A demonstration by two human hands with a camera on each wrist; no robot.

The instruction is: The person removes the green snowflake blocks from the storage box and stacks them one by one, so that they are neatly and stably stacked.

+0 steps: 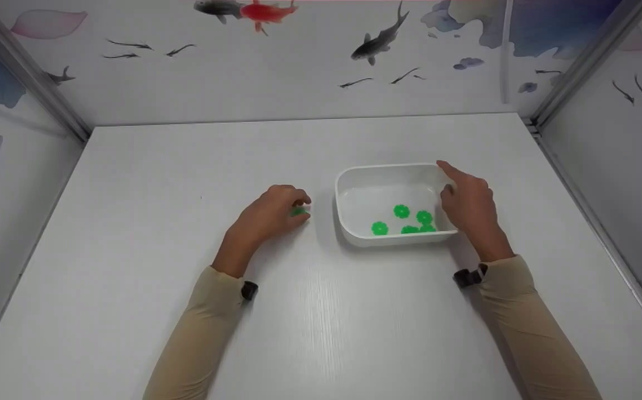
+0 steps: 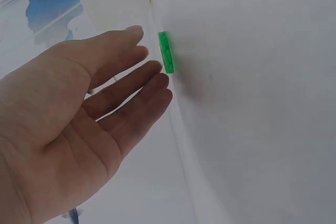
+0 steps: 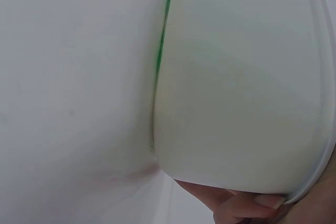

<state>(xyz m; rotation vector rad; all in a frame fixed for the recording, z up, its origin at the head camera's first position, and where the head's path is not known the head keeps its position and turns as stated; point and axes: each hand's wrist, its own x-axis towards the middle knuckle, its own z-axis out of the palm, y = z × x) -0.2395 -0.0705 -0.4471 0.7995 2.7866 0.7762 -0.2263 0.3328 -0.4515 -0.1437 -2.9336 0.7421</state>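
In the head view my left hand [image 1: 268, 216] is over the table, left of a white plastic box [image 1: 398, 240]. Thumb and fingers stand apart around a green flower-shaped disc [image 1: 298, 211]. The left wrist view has that disc [image 2: 166, 52] edge-on, just off the fingertips, with no finger gripping it. My right hand [image 1: 471, 208] holds the box by its right end, index finger stretched along the rim at the back corner. Seen from the right wrist, its fingers [image 3: 247, 208] are bent against the box wall [image 3: 236, 87]. Several green discs [image 1: 402, 211] lie flat inside, mostly near the front wall.
The white table [image 1: 132, 250] extends around both arms. Printed panels [image 1: 298, 83] with fish enclose it at the back and on both sides, joined by metal posts [image 1: 571, 61] at the corners. A black band [image 1: 469, 277] is on the right wrist.
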